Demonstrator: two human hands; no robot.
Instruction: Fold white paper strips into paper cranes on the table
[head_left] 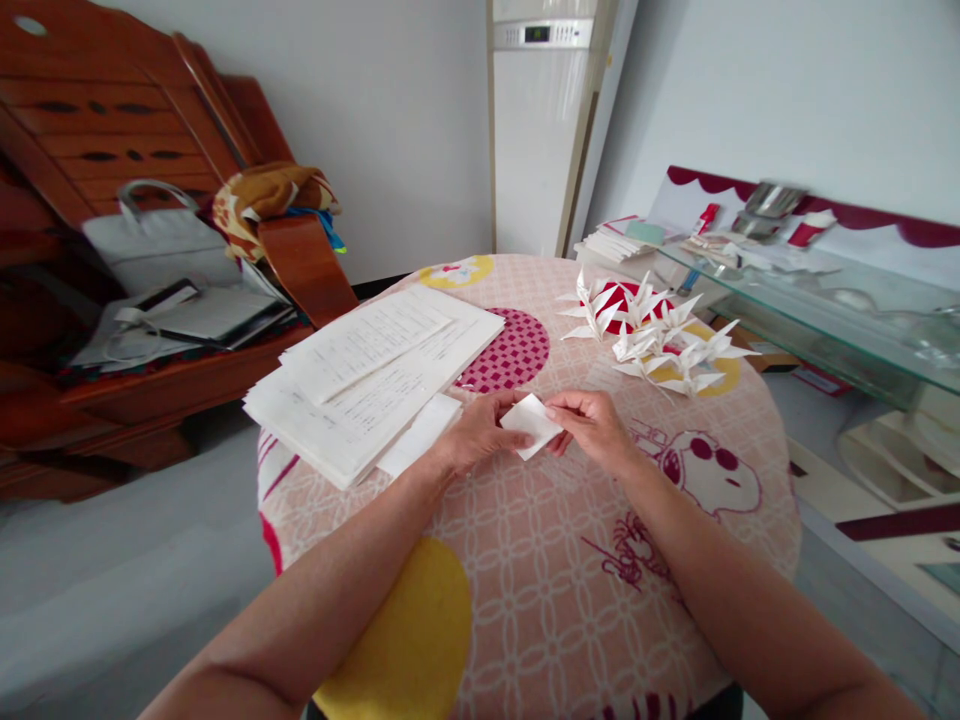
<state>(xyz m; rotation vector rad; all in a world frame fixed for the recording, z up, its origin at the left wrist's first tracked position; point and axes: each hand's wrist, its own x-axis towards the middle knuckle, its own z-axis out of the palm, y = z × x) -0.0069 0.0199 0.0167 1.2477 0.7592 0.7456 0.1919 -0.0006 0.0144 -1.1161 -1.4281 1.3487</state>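
Note:
A small folded square of white paper is held between my two hands, just above the patterned tablecloth. My left hand pinches its left side, thumb on top. At its right corner, the fingers of my right hand are closed on the edge. Several folded white paper cranes sit in a cluster at the back right of the table. Left of my hands lies a stack of written sheets, with a blank white paper strip by its near edge.
A wooden bench with a grey bag and a laptop stands at the left. To the right is a glass shelf holding metal bowls. A tall white air conditioner stands behind the table.

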